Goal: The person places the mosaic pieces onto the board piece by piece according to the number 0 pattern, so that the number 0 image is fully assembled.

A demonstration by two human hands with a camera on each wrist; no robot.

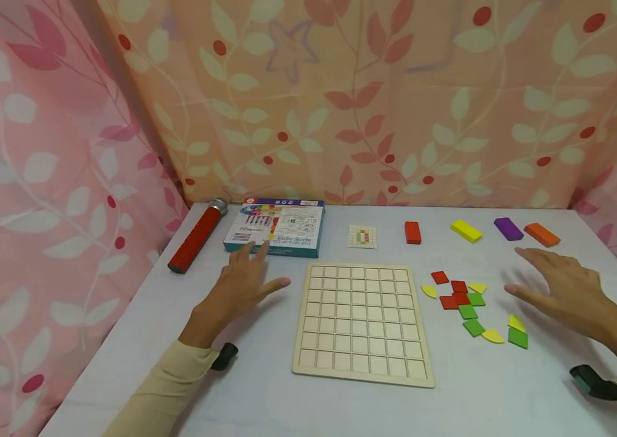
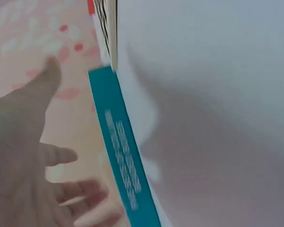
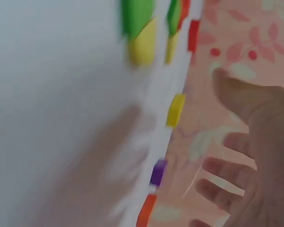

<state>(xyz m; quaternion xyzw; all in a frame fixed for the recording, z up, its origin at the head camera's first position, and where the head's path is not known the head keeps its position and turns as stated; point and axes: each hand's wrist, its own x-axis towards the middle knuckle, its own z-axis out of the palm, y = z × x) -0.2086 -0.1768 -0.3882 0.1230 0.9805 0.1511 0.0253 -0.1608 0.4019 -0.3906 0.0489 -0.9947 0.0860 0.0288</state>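
My left hand (image 1: 239,285) hovers with spread fingers between the boxed set (image 1: 275,227) and a wooden grid board (image 1: 363,321), holding nothing. In the left wrist view its thumb and fingers stand apart near the teal side of the box (image 2: 116,142). My right hand (image 1: 565,291), also spread and holding nothing, is over the table's right side. To its left lie loose flat tiles: red squares (image 1: 440,277), green ones (image 1: 518,337) and yellow quarter-round pieces (image 1: 492,336). The board's square cells hold no tiles.
A small pattern card (image 1: 363,237) lies behind the board. Along the back right stand red (image 1: 412,232), yellow (image 1: 466,230), purple (image 1: 508,229) and orange (image 1: 542,234) blocks. A red tube with a silver end (image 1: 198,237) lies at the left. Flowered cloth (image 1: 341,103) hangs behind the white table.
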